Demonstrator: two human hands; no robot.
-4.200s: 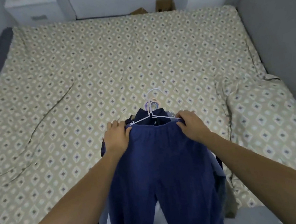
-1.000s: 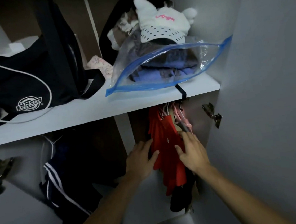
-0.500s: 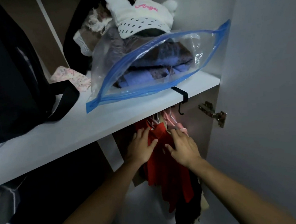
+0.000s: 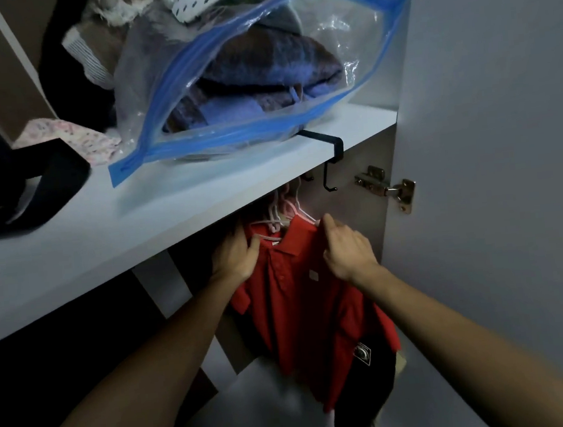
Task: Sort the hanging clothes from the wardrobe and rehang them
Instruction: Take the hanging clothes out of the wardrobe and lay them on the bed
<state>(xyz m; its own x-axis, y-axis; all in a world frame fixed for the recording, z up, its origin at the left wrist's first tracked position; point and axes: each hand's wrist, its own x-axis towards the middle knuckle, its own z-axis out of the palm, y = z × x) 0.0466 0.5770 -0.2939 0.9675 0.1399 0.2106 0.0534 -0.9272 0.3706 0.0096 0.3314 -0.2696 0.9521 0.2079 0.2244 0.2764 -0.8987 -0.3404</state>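
Sorting looks far from done: left hand (image 4: pixel 234 257) and right hand (image 4: pixel 347 248) each grip a shoulder of the red polo shirt (image 4: pixel 302 300), hung under the shelf (image 4: pixel 70 247) among other hangers (image 4: pixel 285 209).

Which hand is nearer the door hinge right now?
Right. The right hand grips the red shirt just below-left of the hinge; the left hand sits farther left.

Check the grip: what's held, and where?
Both hands hold the red polo at its shoulders: left hand on one shoulder, right hand pinching the other, just below the hangers.
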